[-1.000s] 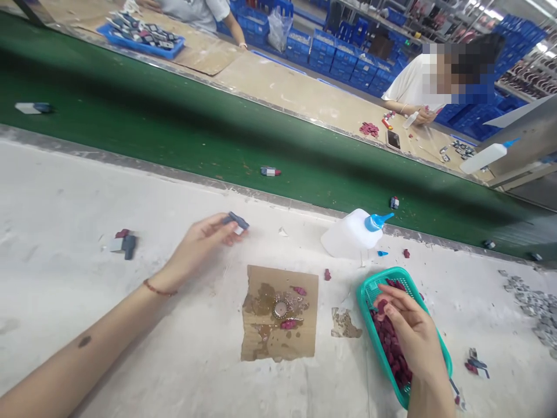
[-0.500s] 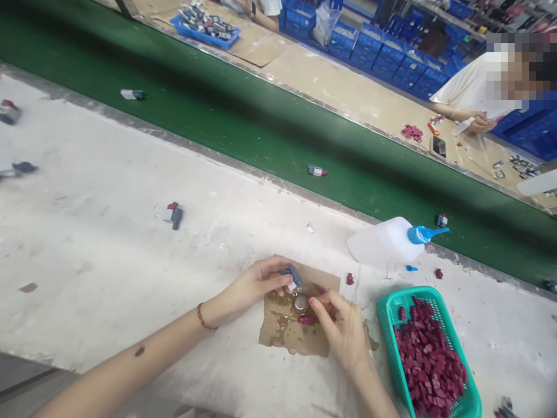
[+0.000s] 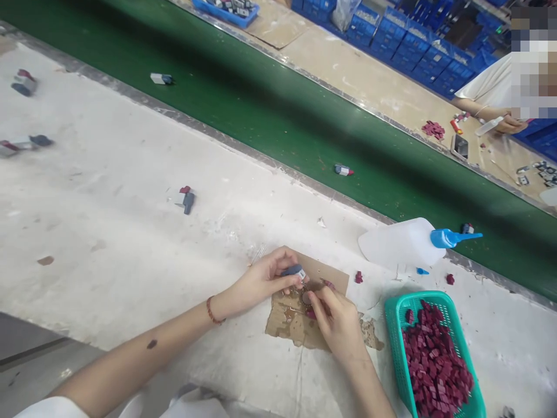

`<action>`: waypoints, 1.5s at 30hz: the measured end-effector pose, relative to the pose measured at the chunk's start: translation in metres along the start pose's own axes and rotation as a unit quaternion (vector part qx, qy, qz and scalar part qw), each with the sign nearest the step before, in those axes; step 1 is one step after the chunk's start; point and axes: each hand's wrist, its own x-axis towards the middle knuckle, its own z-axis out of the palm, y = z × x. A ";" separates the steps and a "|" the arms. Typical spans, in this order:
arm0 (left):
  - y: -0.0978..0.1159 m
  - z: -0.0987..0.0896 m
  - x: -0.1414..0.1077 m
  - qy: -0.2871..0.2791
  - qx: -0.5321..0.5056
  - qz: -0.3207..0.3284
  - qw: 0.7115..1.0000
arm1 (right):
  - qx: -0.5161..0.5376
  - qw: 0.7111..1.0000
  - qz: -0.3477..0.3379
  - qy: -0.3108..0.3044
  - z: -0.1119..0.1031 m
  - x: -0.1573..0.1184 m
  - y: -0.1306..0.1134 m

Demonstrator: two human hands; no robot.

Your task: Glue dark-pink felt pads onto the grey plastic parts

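Note:
A small grey-and-white part [image 3: 294, 271] is pinched in my left hand [image 3: 275, 274], above a stained piece of cardboard [image 3: 285, 320]. Close by on the right, my right hand [image 3: 337, 316] has its thumb and index finger pressed together over a small round metal cap [image 3: 306, 298]; whatever lies between those fingertips is too small to make out. Dark red pieces show on the cardboard, partly covered by my right hand. To the right stands a green basket [image 3: 391, 342] filled with dark red pieces.
A white bottle [image 3: 398, 242] with a blue nozzle lies behind the basket. An assembled part [image 3: 186, 200] rests on the white table [image 3: 130, 232]. Beyond runs a green conveyor belt [image 3: 261, 128] carrying several parts. Across it, a person [image 3: 491, 81] works at another table.
The view has shifted, moving most things rightward. The grey-and-white part has turned in my left hand. My right hand is now closer to it and covers more of the metal cap.

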 end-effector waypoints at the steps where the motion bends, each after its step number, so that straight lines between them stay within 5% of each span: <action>1: -0.001 0.000 0.000 -0.002 0.004 0.003 1.000 | 0.004 1.000 0.001 -0.003 0.000 -0.001 0.000; 15: -0.009 0.000 -0.007 0.035 0.204 0.113 0.972 | 0.027 1.000 0.005 0.001 0.006 -0.002 -0.001; 18: -0.006 0.001 -0.009 0.024 0.255 0.119 0.959 | 0.075 0.996 0.050 0.027 0.010 -0.005 0.001; 24: -0.008 0.001 -0.011 -0.024 0.396 0.192 0.897 | 0.306 0.919 0.224 0.112 0.004 -0.003 0.000; 30: -0.018 0.004 -0.007 -0.033 0.516 0.254 0.817 | 0.407 0.860 0.263 0.159 0.005 0.000 -0.004; 45: -0.019 0.007 -0.007 -0.047 0.566 0.288 0.771 | 0.386 0.882 0.223 0.155 0.010 0.002 -0.018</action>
